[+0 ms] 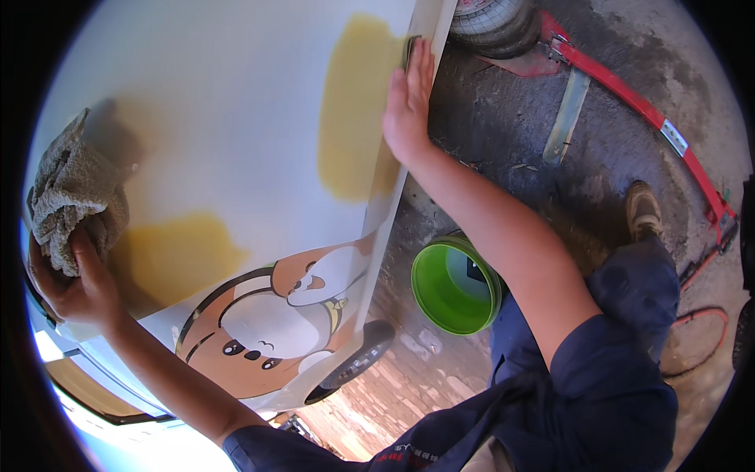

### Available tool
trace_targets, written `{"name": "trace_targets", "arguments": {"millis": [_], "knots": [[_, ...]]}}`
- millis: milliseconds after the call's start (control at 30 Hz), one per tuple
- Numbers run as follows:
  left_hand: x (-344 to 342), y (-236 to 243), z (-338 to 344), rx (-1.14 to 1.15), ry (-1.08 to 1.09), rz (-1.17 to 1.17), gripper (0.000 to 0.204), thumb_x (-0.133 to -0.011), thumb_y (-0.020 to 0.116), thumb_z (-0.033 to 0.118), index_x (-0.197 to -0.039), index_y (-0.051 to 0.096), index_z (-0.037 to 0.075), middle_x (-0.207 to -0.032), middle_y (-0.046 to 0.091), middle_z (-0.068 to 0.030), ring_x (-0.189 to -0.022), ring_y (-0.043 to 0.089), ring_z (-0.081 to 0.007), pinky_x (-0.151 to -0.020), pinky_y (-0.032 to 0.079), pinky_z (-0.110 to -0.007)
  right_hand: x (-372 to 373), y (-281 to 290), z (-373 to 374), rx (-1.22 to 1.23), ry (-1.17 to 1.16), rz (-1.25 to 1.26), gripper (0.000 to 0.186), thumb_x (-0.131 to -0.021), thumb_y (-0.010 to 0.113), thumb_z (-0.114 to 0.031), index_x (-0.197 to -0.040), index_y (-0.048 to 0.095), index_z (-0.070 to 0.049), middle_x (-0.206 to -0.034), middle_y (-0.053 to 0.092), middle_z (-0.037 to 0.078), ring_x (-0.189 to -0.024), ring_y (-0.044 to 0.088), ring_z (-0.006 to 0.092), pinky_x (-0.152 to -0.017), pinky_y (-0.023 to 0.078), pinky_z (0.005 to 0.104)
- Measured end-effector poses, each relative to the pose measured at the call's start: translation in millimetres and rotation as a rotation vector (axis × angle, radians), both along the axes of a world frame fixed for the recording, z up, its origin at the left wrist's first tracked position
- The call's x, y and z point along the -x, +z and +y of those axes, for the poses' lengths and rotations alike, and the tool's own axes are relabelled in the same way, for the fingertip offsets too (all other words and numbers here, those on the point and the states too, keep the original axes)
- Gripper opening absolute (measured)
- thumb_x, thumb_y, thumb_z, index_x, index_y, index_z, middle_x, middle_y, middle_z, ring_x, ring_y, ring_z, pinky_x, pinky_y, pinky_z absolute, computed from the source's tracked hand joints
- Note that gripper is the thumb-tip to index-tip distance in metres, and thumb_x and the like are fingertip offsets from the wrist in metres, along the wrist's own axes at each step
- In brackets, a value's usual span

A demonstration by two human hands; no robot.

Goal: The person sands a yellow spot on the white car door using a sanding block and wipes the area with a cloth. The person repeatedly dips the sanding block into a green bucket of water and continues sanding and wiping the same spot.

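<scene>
My left hand (pixel 82 287) grips a bunched, damp-looking grey-beige cloth (pixel 71 189) at the left side of a white vehicle panel (pixel 236 141). Up at the panel's right edge, my right hand (pixel 410 110) lies pressed to the surface with its fingers stretched forward. A small dark flat piece (pixel 409 52) shows between its thumb and fingers; most of it is hidden, so its kind is unclear. Beside that hand is a large yellowish patch (pixel 354 110) on the panel. Another yellow patch (pixel 185 256) lies right of the cloth.
A cartoon animal sticker (pixel 259 338) covers the panel's near part. Below my right forearm stands a green bucket (pixel 452 291). On the rough floor at right are a red metal bar (pixel 621 90), stacked tyres (pixel 495 27), a flat strip (pixel 568 118) and a reddish hose (pixel 720 315).
</scene>
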State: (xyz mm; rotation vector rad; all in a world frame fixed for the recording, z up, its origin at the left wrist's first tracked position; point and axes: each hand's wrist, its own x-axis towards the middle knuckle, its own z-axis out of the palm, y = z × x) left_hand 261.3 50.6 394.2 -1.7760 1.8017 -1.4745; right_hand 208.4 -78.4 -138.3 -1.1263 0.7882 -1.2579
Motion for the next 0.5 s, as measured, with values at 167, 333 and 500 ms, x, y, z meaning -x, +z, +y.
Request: {"name": "trace_targets", "arguments": {"millis": [167, 333, 500], "knots": [[3.6, -5.7, -3.2, 0.028, 0.021, -0.014, 0.051, -0.085, 0.087, 0.024, -0.125, 0.071, -0.004, -0.119, 0.073, -0.0148, -0.104, 0.071, -0.0280, -0.093, 0.058, -0.038, 39.0, 31.5, 32.9, -0.146, 0.190, -0.073, 0.065, -0.112, 0.034, -0.034, -0.166, 0.018, -0.002, -0.174, 0.013, 0.021, -0.161, 0.005, 0.0414, -0.129, 0.008, 0.0498], [14.7, -13.2, -12.8, -0.005, -0.017, -0.004, 0.052, -0.085, 0.086, 0.023, -0.126, 0.069, -0.004, -0.121, 0.071, -0.0150, -0.108, 0.069, -0.0297, -0.096, 0.056, -0.040, 61.3, 40.9, 68.8, -0.157, 0.344, -0.039, 0.069, -0.111, 0.033, -0.037, -0.165, 0.013, 0.001, -0.173, 0.007, 0.025, -0.160, 0.002, 0.0444, -0.128, 0.005, 0.0555], [19.7, -15.3, -15.4, 0.008, -0.006, -0.023, 0.050, -0.085, 0.085, 0.022, -0.126, 0.070, -0.003, -0.120, 0.073, -0.0142, -0.107, 0.070, -0.0294, -0.097, 0.056, -0.040, 16.0, 20.8, -47.4, -0.247, 0.131, -0.061, 0.065, -0.113, 0.033, -0.035, -0.166, 0.017, -0.001, -0.173, 0.013, 0.023, -0.161, 0.005, 0.0439, -0.129, 0.006, 0.0521]]}}
